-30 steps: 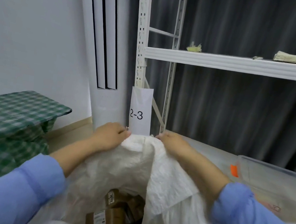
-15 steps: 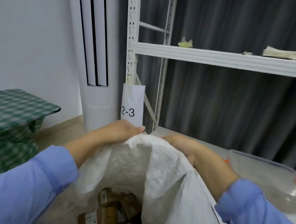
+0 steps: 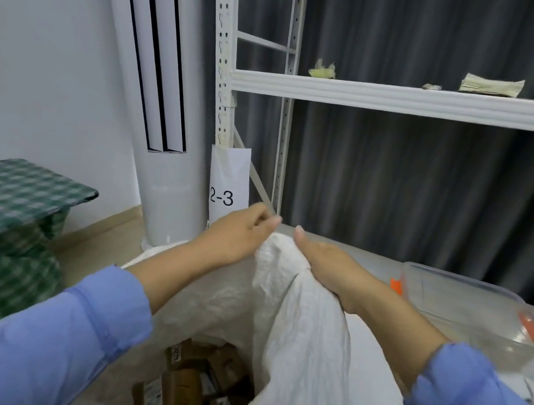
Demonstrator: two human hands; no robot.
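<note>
A large white woven sack (image 3: 309, 330) stands open in front of me, with several brown cardboard boxes (image 3: 192, 389) at its bottom. My left hand (image 3: 236, 236) holds the sack's far rim from the left, fingertips close together at the top. My right hand (image 3: 323, 259) lies palm down on the bunched rim from the right. Its thumb points forward and its fingers are tucked into the fabric. The two hands nearly meet at the sack's highest point. Both forearms wear blue sleeves.
A white metal rack (image 3: 395, 96) stands behind the sack, with a paper label "2-3" (image 3: 226, 186) on its post. A clear plastic container (image 3: 471, 312) with orange clips sits at the right. A white tower unit (image 3: 167, 118) and a green checked cloth (image 3: 6, 198) are at the left.
Both hands have risen slightly with the sack's rim and drawn closer together. The rim is bunched tighter, and my view has shifted right.
</note>
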